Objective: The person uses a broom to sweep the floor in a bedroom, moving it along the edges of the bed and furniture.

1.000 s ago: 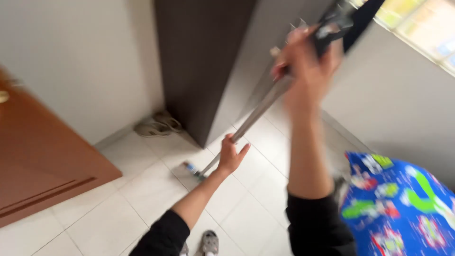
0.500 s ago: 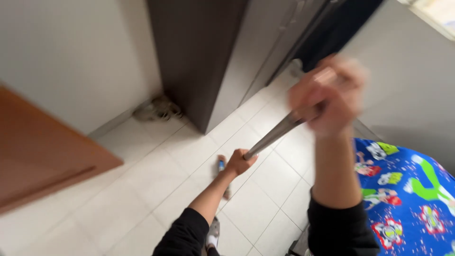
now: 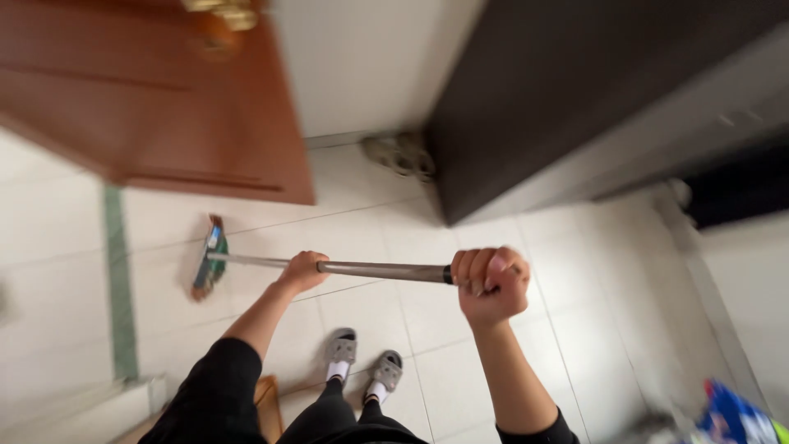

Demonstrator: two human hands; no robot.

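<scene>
I hold a long metal broom handle (image 3: 378,269) with both hands, nearly level across the view. My left hand (image 3: 302,270) grips it partway down. My right hand (image 3: 491,284) is closed around its dark top end. The broom head (image 3: 209,257), brown with green and blue, rests on the white tiled floor (image 3: 460,370) near the foot of a brown wooden door (image 3: 164,107). My feet in grey slippers (image 3: 362,362) stand below the handle.
A dark wardrobe (image 3: 575,90) stands at the right against a white wall (image 3: 362,57). A pair of grey sandals (image 3: 403,154) lies by its corner. A green floor strip (image 3: 119,288) runs at the left. A blue patterned cloth (image 3: 735,419) shows bottom right.
The view has swung to the left and down. The broom head has moved left toward the door, and the handle has dropped from steeply raised to nearly level. Both hands keep their grip.
</scene>
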